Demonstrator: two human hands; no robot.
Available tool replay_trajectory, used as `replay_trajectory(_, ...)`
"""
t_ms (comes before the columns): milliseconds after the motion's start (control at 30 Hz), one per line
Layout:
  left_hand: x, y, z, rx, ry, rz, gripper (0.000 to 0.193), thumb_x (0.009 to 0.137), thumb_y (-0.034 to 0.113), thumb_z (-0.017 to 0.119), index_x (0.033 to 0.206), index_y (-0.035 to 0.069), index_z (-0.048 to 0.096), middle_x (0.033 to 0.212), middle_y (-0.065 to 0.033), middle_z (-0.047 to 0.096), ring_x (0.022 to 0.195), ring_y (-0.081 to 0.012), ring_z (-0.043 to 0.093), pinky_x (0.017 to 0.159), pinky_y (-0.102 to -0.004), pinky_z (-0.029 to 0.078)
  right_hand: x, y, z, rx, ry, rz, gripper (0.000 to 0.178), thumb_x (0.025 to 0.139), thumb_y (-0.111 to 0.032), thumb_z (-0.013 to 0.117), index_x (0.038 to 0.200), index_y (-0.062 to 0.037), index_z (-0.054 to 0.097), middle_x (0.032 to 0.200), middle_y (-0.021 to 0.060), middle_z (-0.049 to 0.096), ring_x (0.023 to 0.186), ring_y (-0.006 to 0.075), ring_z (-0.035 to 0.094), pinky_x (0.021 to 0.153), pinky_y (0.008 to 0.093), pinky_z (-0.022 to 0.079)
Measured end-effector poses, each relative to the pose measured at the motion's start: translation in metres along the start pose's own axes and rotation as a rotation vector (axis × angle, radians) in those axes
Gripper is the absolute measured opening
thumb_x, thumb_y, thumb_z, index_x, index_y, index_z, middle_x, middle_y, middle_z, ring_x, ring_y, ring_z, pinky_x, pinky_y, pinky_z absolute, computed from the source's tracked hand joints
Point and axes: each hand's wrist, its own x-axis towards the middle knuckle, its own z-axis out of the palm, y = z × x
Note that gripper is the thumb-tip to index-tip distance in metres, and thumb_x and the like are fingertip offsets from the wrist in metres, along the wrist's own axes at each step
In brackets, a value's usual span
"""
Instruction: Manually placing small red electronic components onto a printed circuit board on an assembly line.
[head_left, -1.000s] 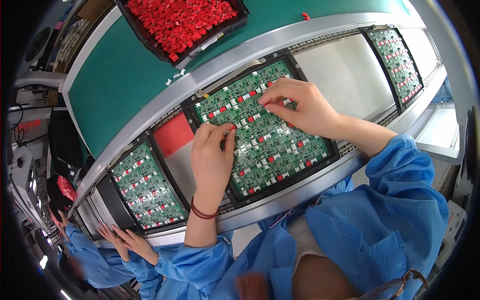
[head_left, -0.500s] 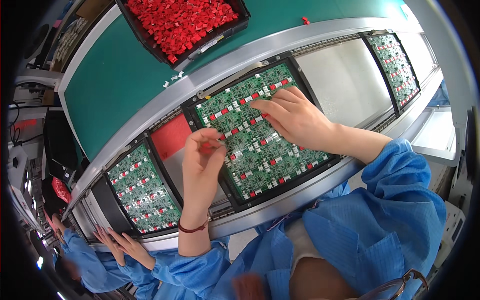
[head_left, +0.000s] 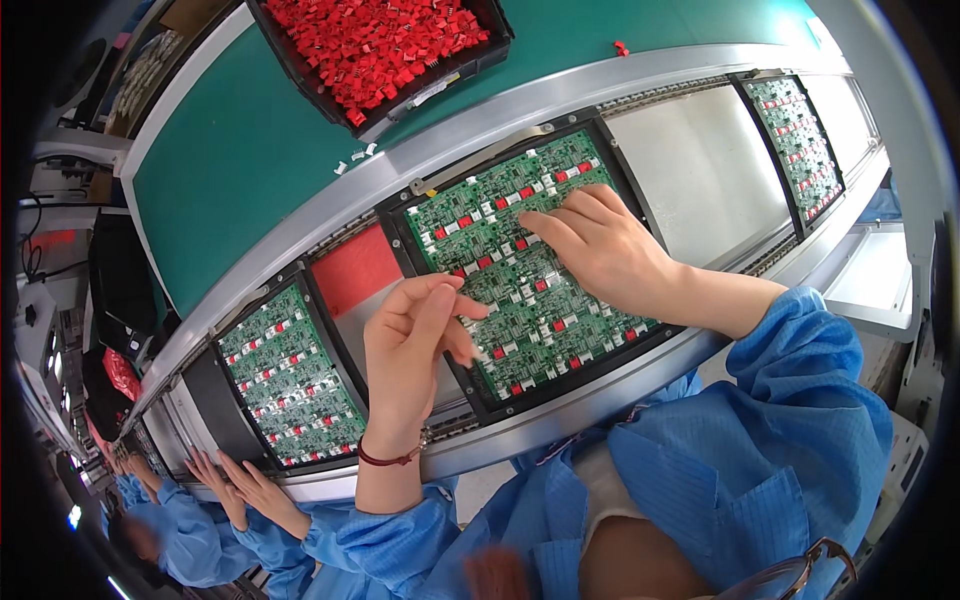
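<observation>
A green circuit board panel [head_left: 540, 270] in a black frame lies before me, set with rows of red and white connectors. Over its upper right part is my right hand [head_left: 610, 250], fingers bent and close together, the index fingertip at a row of connectors. What is under those fingers is hidden. My left hand [head_left: 405, 345] hovers at the panel's left edge, thumb and index fingertip pressed together and the other fingers half curled. Whatever it may hold is too small or hidden to name.
Beyond the metal rail [head_left: 480, 130] stands a black bin [head_left: 480, 55] of red connectors on a green surface [head_left: 220, 190]. Loose white pieces [head_left: 357, 158] and a red connector [head_left: 621, 48] lie there. More panels sit at left [head_left: 290, 375] and right [head_left: 795, 140]. Another person's hands [head_left: 245, 490] are at lower left.
The fingers of my left hand have shifted; red pieces seen in it before no longer show. My right hand has moved slightly right and down, along with the whole view.
</observation>
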Motion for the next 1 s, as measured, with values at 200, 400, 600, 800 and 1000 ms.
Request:
replay_trajectory(200, 0.002, -0.002, -0.004, -0.025, 0.005, 0.036, 0.015, 0.091, 0.012, 0.050, 0.094, -0.001, 0.058, 0.068, -0.0044, 0.057, 0.046, -0.0023, 0.039, 0.042, -0.0155, 0.029, -0.001, 0.002, -0.002, 0.014, -0.022, 0.004, 0.037, 0.071, -0.002, 0.058, 0.107, -0.0010, 0.053, 0.082, 0.0054, 0.056, 0.079, 0.0200, 0.052, 0.080, 0.0336, 0.039)
replay_trajectory(400, 0.007, 0.003, -0.010, -0.027, 0.042, 0.043, 0.020, 0.092, 0.013, 0.049, 0.102, -0.001, 0.058, 0.073, 0.0013, 0.052, 0.054, -0.0015, 0.037, 0.048, -0.0161, 0.027, 0.010, 0.005, -0.020, 0.083, 0.060, 0.115, 0.034, 0.072, -0.009, 0.066, 0.104, -0.0054, 0.056, 0.092, 0.0086, 0.056, 0.086, 0.0245, 0.053, 0.081, 0.0356, 0.040)
replay_trajectory(600, 0.001, 0.003, -0.013, 0.089, 0.033, 0.076, 0.019, 0.091, 0.013, 0.051, 0.106, 0.003, 0.054, 0.081, -0.0011, 0.059, 0.059, -0.0029, 0.046, 0.050, -0.0161, 0.035, 0.002, 0.041, -0.046, -0.249, 0.185, 0.383, 0.018, 0.079, -0.016, 0.063, 0.088, -0.0016, 0.062, 0.085, 0.0132, 0.061, 0.081, 0.0299, 0.055, 0.074, 0.0381, 0.041)
replay_trajectory(800, 0.006, -0.017, -0.018, 0.064, -0.078, 0.197, 0.016, 0.086, 0.018, 0.060, 0.089, 0.004, 0.055, 0.070, -0.0007, 0.058, 0.056, -0.0035, 0.049, 0.047, -0.0180, 0.036, -0.008, 0.051, -0.038, -0.163, -0.071, 0.615, 0.046, 0.090, -0.033, 0.046, 0.069, 0.0058, 0.059, 0.063, 0.0250, 0.053, 0.060, 0.0413, 0.053, 0.056, 0.0460, 0.039)
replay_trajectory(1000, 0.010, -0.016, -0.020, 0.106, -0.025, 0.277, 0.023, 0.085, 0.024, 0.059, 0.079, 0.002, 0.063, 0.061, -0.0010, 0.058, 0.052, -0.0042, 0.050, 0.044, -0.0205, 0.037, -0.009, 0.060, -0.027, -0.132, -0.038, 0.462, 0.049, 0.092, -0.032, 0.044, 0.063, 0.0066, 0.052, 0.059, 0.0259, 0.049, 0.056, 0.0425, 0.049, 0.051, 0.0464, 0.034)
